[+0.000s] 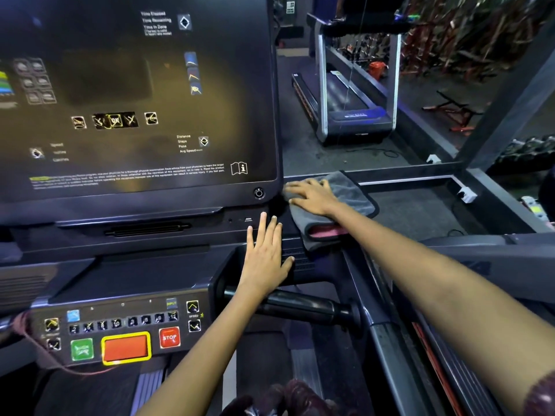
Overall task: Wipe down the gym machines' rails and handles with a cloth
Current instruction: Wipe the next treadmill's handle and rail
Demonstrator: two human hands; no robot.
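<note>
Nearest the camera, two bare forearms reach up over the treadmill deck toward the console, the left one rising beside the red stop button (169,337). The left hand (267,253) lies flat, palm down, fingers straight and close together, resting on the dark housing beside the screen (135,94), above the short black handle (306,307); it holds nothing and seems to serve as a brace. Further right, the right hand (312,195) presses down on the grey cloth (351,193) with fingers spread, pinning it to the top of the console's right corner, just beside the screen's lower edge. To wipe well here, I would keep that palm flat and the cloth folded, pushing in overlapping strokes along the ledge, then carry on down to the handle and the side rail (390,355), which look not yet reached.
</note>
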